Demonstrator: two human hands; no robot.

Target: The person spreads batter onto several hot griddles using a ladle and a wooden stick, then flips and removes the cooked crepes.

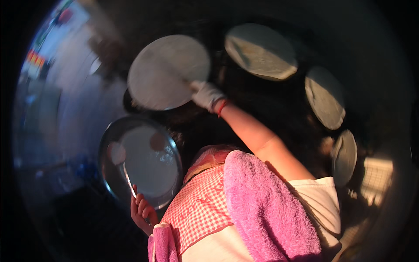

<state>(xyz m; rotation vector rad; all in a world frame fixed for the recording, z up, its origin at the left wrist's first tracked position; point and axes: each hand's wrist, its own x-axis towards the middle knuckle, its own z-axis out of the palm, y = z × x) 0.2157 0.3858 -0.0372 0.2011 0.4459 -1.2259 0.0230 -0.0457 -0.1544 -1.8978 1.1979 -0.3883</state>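
My left hand (pixel 143 210) grips the handle of a ladle (pixel 126 175). The ladle's round head is over a wide metal basin (pixel 104 178) of pale, batter-like liquid (pixel 146 168). My right hand (pixel 206 94), in a pale glove with a red band at the wrist, reaches forward to the near right edge of a large round sheet of pale batter (pixel 163 72). Its fingers are closed around a thin brown stick-like tool (pixel 188 83), whose far end is lost in blur over the sheet.
More round pale flatbreads lie in an arc to the right: one at the far side (pixel 262 50), one farther right (pixel 325 97), and one at the near right (pixel 345 158). Dark surface shows between them. Haze, perhaps steam, blurs the left side.
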